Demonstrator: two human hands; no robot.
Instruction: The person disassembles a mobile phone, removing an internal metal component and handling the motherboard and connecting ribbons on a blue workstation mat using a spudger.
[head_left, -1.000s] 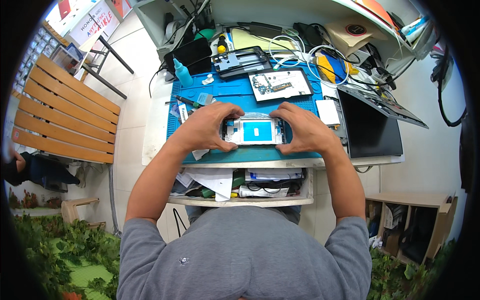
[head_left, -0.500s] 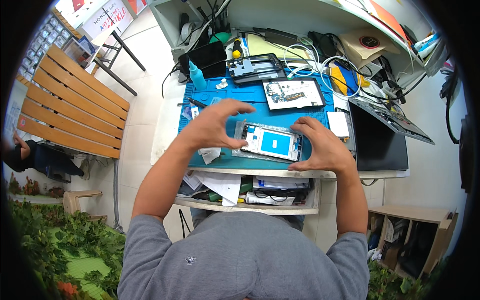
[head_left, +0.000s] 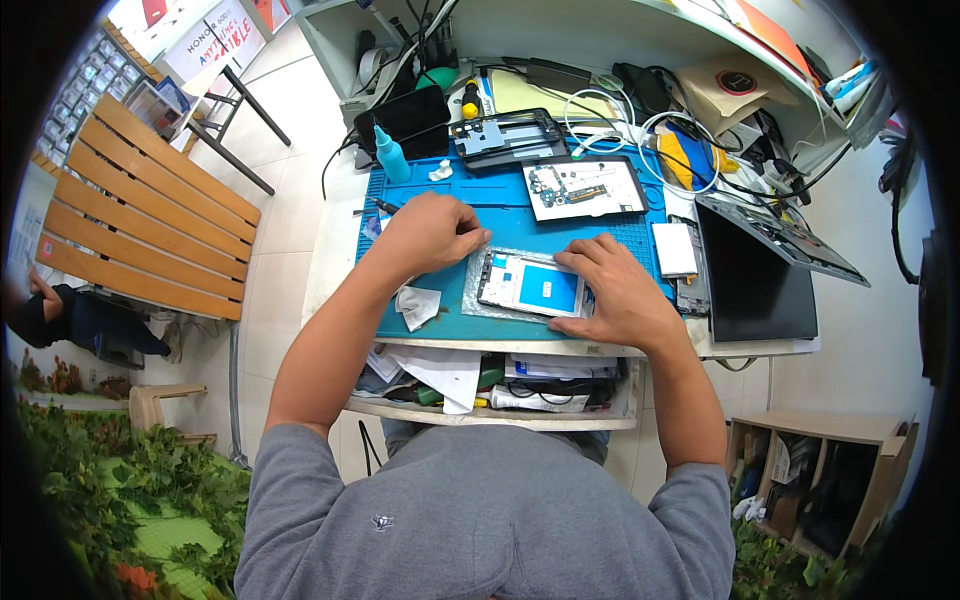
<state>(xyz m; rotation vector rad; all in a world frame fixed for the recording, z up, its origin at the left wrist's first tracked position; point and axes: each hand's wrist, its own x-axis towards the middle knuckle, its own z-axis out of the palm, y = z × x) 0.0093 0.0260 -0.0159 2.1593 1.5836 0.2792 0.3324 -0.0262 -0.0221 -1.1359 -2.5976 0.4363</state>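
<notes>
A person in a grey shirt (head_left: pixel 480 510) works at a cluttered bench, right hand (head_left: pixel 622 293) grasping the 3 o'clock end of a phone frame (head_left: pixel 548 288), thumb along its near edge and fingers on its far edge. The frame, a blue rectangle at its middle, sits over clear wrap (head_left: pixel 473 293) on a blue mat (head_left: pixel 450 212). The left hand (head_left: pixel 430 235) hovers at 10 o'clock from it, fingers curled in toward the thumb by the wrap's edge; whether they pinch anything cannot be told. Around the frame: a crumpled tissue (head_left: pixel 417 306) at 9 o'clock, a blue bottle (head_left: pixel 391 161) at 10, a black frame (head_left: pixel 528 130) at 12, a parts tray (head_left: pixel 560 203) at 1, a dark panel (head_left: pixel 762 300) at 3 and an open drawer (head_left: pixel 500 412) at 6.
</notes>
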